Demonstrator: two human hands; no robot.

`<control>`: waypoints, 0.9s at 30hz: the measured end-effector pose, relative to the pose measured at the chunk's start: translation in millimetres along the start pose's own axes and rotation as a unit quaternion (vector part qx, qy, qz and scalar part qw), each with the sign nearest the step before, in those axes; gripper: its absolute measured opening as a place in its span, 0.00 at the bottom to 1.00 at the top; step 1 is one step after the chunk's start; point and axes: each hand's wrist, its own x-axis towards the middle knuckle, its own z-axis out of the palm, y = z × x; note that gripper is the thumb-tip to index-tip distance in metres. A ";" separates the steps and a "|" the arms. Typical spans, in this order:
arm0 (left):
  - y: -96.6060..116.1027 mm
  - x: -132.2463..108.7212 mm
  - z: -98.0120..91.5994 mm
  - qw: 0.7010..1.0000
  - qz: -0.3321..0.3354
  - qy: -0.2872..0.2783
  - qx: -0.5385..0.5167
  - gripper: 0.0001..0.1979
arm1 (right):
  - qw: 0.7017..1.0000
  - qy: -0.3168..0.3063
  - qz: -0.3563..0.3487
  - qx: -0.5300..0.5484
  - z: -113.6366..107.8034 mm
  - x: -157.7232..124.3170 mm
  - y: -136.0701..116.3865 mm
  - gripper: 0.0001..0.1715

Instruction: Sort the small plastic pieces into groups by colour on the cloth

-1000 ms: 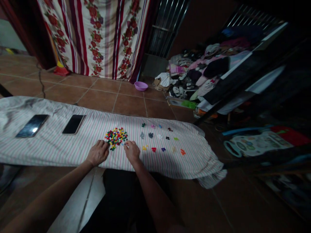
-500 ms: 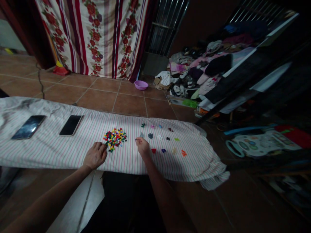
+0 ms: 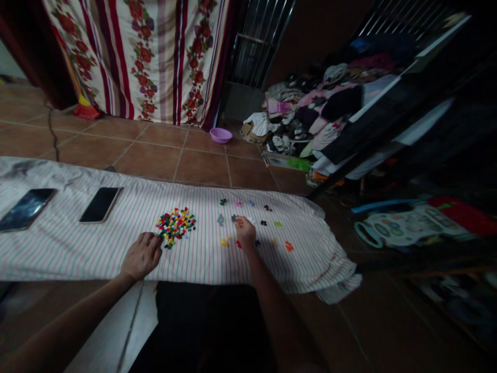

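A pile of small multicoloured plastic pieces [image 3: 176, 226] lies on the striped cloth [image 3: 202, 259]. Palm down at its lower left edge rests my left hand [image 3: 142, 255], fingers loosely bent and slightly apart, tips touching the outer pieces. My right hand [image 3: 246, 231] is closed in a pinch over a small dark grey group [image 3: 234, 218]; whatever is between its fingertips is too small to make out. Around it lie little one-colour groups: light grey [image 3: 220, 220], yellow [image 3: 224, 242], red [image 3: 238, 244], green [image 3: 222, 202], pink [image 3: 238, 203] and orange [image 3: 289, 246]. My right hand partly hides the white group [image 3: 251, 220].
Two phones [image 3: 100, 205] [image 3: 28, 209] lie on the cloth at the left. More groups, black [image 3: 263, 223], lime [image 3: 278, 224] and brown [image 3: 267, 207], are at the right. Beyond the table stand a purple basin [image 3: 221, 135] and a clothes heap [image 3: 310, 111].
My right hand has moved right, from beside the light grey group to the dark grey one, uncovering the yellow group. My left hand stays at the pile. The whole view has shifted slightly.
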 end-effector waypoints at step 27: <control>3.6 4.0 -4.6 1.000 -0.016 -0.010 -0.013 0.10 | 0.996 0.014 -0.087 -0.033 1.2 8.6 -9.3 0.19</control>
